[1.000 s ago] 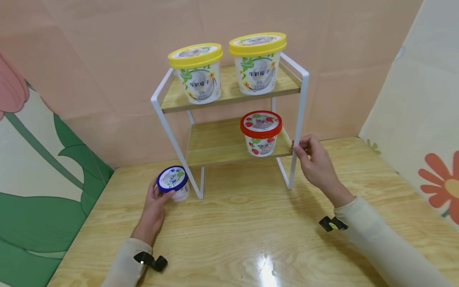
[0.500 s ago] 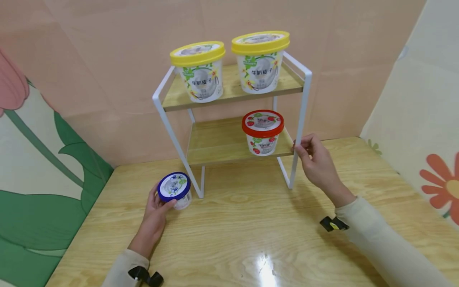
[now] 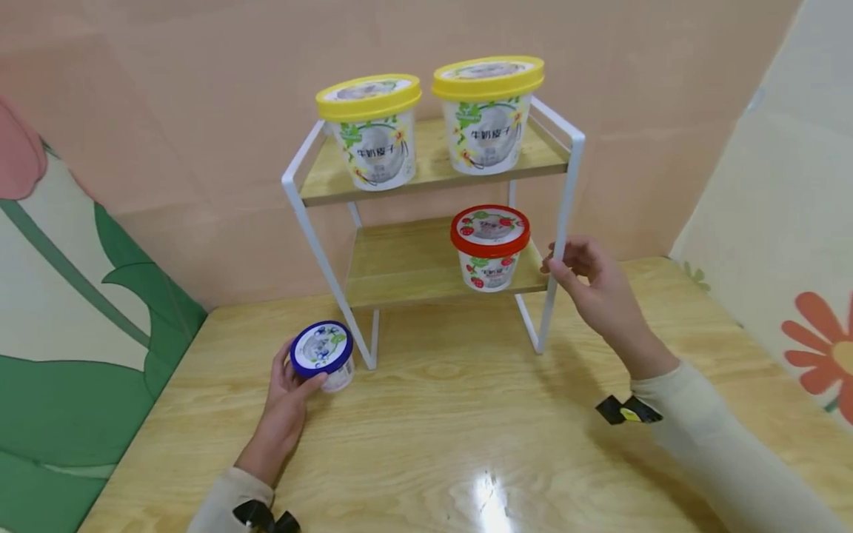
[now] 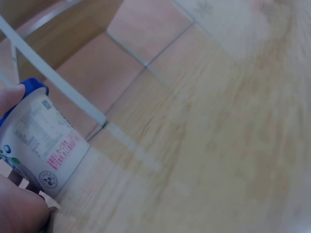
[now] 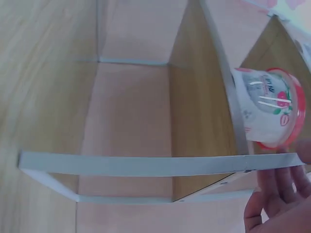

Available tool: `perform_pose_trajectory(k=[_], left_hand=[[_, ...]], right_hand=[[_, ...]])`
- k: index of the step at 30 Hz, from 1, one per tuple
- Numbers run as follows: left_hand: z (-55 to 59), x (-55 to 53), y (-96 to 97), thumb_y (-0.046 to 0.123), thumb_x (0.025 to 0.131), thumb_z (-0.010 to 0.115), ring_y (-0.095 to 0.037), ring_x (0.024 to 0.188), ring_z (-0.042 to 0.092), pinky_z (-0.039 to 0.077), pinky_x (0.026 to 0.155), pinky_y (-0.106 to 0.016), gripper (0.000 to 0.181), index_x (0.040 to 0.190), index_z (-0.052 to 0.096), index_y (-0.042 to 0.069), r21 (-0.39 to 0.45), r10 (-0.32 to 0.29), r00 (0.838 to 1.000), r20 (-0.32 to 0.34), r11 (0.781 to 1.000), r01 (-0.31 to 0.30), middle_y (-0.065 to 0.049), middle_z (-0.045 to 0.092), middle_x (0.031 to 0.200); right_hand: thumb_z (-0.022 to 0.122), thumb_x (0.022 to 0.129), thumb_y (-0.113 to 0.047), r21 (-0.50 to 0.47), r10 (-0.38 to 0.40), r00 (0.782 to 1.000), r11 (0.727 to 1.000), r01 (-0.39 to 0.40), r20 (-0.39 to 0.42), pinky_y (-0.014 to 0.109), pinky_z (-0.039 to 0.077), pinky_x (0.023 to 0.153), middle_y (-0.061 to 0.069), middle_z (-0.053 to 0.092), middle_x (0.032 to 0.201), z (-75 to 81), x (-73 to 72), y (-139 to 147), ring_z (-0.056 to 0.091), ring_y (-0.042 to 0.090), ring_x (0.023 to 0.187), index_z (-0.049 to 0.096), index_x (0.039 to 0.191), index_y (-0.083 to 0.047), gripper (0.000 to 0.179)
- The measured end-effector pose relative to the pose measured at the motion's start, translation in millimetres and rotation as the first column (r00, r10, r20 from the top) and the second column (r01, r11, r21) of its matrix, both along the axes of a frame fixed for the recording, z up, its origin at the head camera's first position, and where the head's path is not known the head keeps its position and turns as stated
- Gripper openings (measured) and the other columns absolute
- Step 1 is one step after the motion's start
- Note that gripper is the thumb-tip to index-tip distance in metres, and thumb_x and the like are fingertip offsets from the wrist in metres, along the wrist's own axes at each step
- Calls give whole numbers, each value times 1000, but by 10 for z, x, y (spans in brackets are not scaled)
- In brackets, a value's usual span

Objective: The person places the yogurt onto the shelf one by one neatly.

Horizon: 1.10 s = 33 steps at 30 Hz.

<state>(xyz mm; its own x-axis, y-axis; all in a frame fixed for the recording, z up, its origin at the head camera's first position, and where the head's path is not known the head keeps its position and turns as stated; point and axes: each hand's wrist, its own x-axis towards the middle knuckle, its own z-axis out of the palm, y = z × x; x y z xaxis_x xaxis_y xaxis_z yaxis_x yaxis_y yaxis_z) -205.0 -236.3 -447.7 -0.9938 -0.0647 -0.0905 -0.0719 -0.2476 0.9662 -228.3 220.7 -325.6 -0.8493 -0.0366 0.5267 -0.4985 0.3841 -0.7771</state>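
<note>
My left hand (image 3: 285,403) holds a small white ice cream tub with a blue lid (image 3: 323,348), thumb on the near side. The tub (image 4: 46,141) stands at tabletop level, just left of the rack's front left leg. At the other side, my right hand (image 3: 600,292) grips the white front right post of the two-tier shelf rack (image 3: 562,215), thumb in front and fingers behind. In the right wrist view the fingers (image 5: 284,187) show past the post. A red-lidded tub (image 3: 491,248) sits at the right of the lower shelf, near those fingers.
Two larger tubs with yellow lids, a left one (image 3: 376,133) and a right one (image 3: 489,115), stand on the upper shelf. The rack is on a wood-grain table (image 3: 426,437), with a pink wall covering (image 3: 220,111) behind it.
My left hand has brought the blue-lidded tub down and slightly nearer to me. My right hand stays at the post, its wrist shifted a little up and right over the last half second.
</note>
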Motion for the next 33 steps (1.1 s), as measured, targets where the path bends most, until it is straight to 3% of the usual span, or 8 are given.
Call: perform_pose_trajectory(k=[5,9,15,25,33], left_hand=[[19,-84,95,-8,86,65,-25,149,24,15,127,-43,93,155,17,31,-22,-50,998,-29,999,50,-6,25,162],[38,-123,155,-11,85,64,-20,143,32,19,125,-39,93,155,19,29,-23,-44,998,-48,999,43,-2,32,156],[67,-81,115,-13,85,62,-16,140,35,25,121,-31,95,155,15,30,-21,-23,998,-52,1000,22,2,34,154],[44,15,17,-12,84,64,-27,153,19,13,128,-44,97,157,15,29,-36,-1,1000,-13,999,0,-7,17,166],[27,17,10,-11,84,64,-24,152,18,12,128,-43,95,156,17,30,-37,-1,1000,-19,999,0,-6,18,165]], right_hand=[[56,101,-13,-60,-5,1000,998,5,-6,13,49,80,-15,68,82,-19,22,96,64,2,83,58,103,6,20],[57,101,-12,-64,-42,999,997,39,-35,11,50,79,-17,68,79,-40,9,113,65,0,80,57,98,8,21],[57,100,-8,-45,-70,993,997,66,-91,11,49,78,-20,65,77,-64,-50,23,63,-2,77,57,96,9,18],[56,100,-7,-27,-52,994,998,49,-93,9,47,75,-19,65,79,-141,-88,-77,62,-3,78,56,97,8,16],[53,102,-9,-13,-53,995,999,52,-87,9,48,76,-18,63,80,-145,-87,-110,61,-3,79,55,98,8,18]])
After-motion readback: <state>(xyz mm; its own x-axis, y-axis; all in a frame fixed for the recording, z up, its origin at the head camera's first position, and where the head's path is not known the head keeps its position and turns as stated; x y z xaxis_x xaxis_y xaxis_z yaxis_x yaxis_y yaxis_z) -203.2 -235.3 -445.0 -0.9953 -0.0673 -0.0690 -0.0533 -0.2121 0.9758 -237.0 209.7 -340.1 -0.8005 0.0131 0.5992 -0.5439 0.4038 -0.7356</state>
